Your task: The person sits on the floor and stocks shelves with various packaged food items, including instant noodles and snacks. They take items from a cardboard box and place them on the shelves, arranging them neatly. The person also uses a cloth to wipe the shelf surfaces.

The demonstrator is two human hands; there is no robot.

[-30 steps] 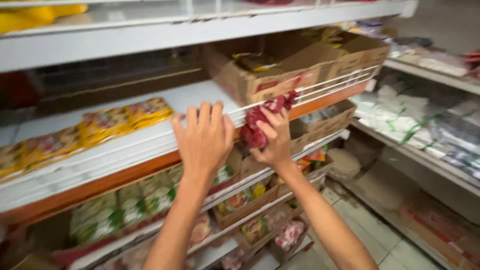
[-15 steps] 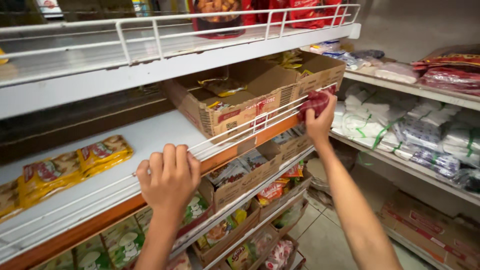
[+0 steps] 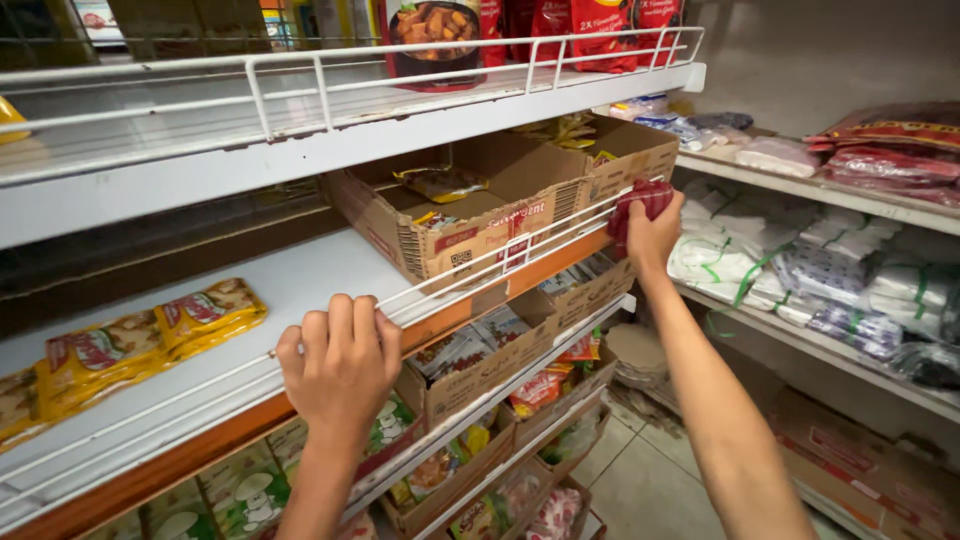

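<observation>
The left hand [image 3: 340,362] curls over the wire rail [image 3: 470,265] of the white shelf [image 3: 290,285]. Farther right along that rail, the right hand [image 3: 652,235] pinches a red cloth [image 3: 640,203] (bunched) against it, beside the cardboard box [image 3: 480,215].

Red cloth [image 3: 640,203] bunched up, pressed vs white wire shelf rail [image 3: 480,265]

**Materials and finishes, shelf bay**

White painted metal shelf [image 3: 300,270]: smooth, semi-matt, lightly scuffed. White coated wire guard rail [image 3: 480,262]: smooth, under left hand [image 3: 338,362]. Brown corrugated cardboard tray [image 3: 470,215]: matt, rough-edged. Yellow plastic snack packets [image 3: 150,335]: glossy film. Red crumpled cloth [image 3: 640,205] in right hand [image 3: 655,235]: soft, matt. Pale floor tiles [image 3: 650,480]: smooth.
</observation>
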